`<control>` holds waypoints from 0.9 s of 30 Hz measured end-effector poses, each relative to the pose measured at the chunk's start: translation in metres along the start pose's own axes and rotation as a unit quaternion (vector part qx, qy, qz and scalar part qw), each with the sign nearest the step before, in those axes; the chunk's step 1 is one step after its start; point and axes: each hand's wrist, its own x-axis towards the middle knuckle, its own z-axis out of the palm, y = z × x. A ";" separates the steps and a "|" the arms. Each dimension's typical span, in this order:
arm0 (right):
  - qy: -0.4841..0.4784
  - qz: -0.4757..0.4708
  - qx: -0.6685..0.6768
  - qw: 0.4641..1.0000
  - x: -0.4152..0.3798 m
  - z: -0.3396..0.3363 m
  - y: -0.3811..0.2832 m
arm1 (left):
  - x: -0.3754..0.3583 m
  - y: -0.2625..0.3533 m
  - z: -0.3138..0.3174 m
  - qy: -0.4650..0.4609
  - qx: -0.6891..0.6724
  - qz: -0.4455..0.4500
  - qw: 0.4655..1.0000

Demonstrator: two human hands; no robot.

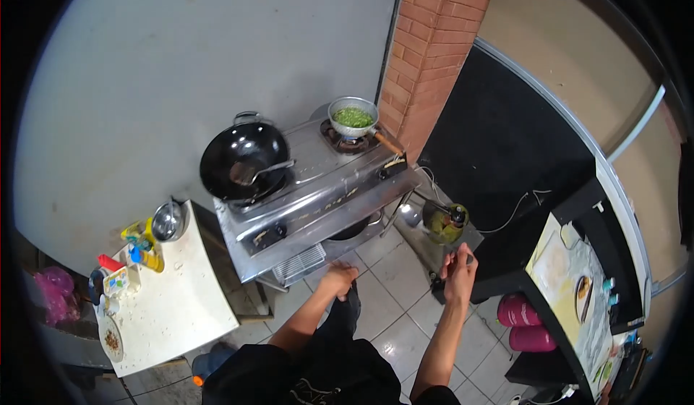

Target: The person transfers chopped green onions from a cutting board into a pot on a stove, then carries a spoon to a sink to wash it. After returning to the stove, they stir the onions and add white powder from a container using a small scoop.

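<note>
My left hand (337, 282) is closed in front of the stove, near my dark trouser leg; what it holds, if anything, is hidden. My right hand (458, 269) has curled fingers around a small dark thing too small to name, just below a glass pot (439, 226) with a dark top and yellow-green contents. On the stove (318, 210), a black wok (231, 148) holds a metal spatula (271, 168) and a piece of brown food. A small pan (337, 124) with green food in liquid stands over a lit burner.
At the left, a white table (195, 289) bears a metal bowl (168, 221), bottles and a plate. A counter (542, 260) with a plate of food stands at the right, beside pink cylinders (532, 338). A brick pillar (434, 50) rises behind the stove.
</note>
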 end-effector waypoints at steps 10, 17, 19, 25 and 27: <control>-0.136 0.001 -0.134 0.982 0.213 0.099 -0.008 | 0.165 0.014 -0.113 0.108 -0.430 0.084 0.893; -0.264 -0.252 -0.358 0.859 0.347 0.223 0.040 | 0.214 -0.003 -0.150 0.212 -0.668 -0.094 0.707; -0.300 -0.254 -0.368 0.843 0.371 0.245 0.065 | 0.225 -0.008 -0.154 0.238 -0.669 -0.131 0.692; -0.414 -0.221 -0.348 0.812 0.401 0.283 0.096 | 0.245 -0.009 -0.164 0.260 -0.683 -0.227 0.644; -0.473 -0.214 -0.353 0.779 0.405 0.285 0.089 | 0.248 -0.008 -0.166 0.270 -0.680 -0.214 0.647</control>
